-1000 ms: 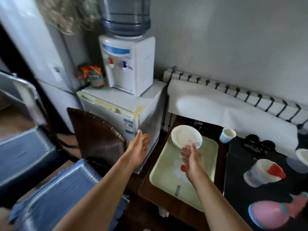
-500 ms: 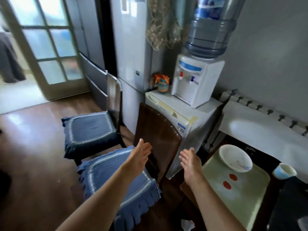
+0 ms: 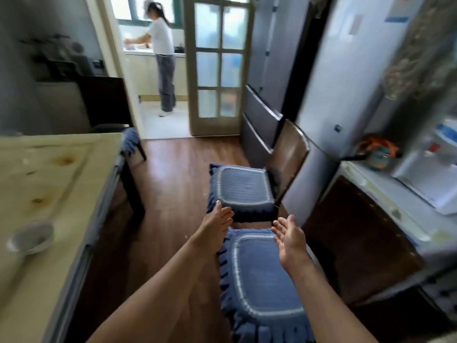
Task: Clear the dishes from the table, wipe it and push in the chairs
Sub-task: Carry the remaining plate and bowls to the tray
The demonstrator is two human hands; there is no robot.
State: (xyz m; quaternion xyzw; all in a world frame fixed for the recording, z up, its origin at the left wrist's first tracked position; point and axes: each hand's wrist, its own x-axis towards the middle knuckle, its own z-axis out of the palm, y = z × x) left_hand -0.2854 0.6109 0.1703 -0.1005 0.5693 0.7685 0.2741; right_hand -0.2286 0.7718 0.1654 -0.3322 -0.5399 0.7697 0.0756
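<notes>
The light wooden table fills the left side, with a blurred small bowl on its near part. Two dark wooden chairs with blue seat cushions stand to the right of it, away from the table: a near chair below my hands and a far chair beyond. My left hand is empty with straight fingers, held above the gap between the two cushions. My right hand is empty too, palm turned inward, over the near cushion's far right corner. Neither hand touches anything.
A third chair sits at the table's far end. Grey fridges line the right wall, beside a small white fridge carrying a water dispenser. Through an open glass door, another person stands at a kitchen counter.
My view has swung left from the side table with the tray and plate to the dining table and doorway. Both hands stay empty; my right hand has turned palm inward.
</notes>
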